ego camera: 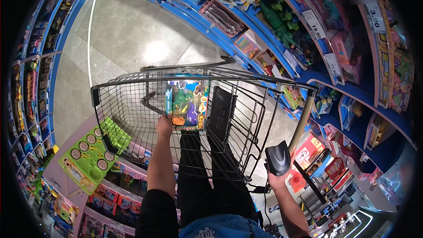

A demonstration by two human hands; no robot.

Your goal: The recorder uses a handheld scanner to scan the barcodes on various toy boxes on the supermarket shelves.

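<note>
A boxed toy dinosaur set (186, 102) with a clear front shows green and purple figures. My left hand (164, 125) grips its left edge, within the outline of a black wire shopping cart (129, 97). At the cart's right end, beside its tan handle bar (302, 122), my right hand (279, 180) holds a black handheld scanner (278, 158) with a cable hanging below it. The fingers under the scanner are mostly hidden. A black child-seat flap (223, 112) stands inside the cart, right of the box.
Blue shelves (198, 10) full of packaged toys curve along the far and right sides. A pink display stand (54, 175) with a green toy set (91, 158) stands close at the cart's left end. Grey tiled floor (132, 23) stretches beyond the cart.
</note>
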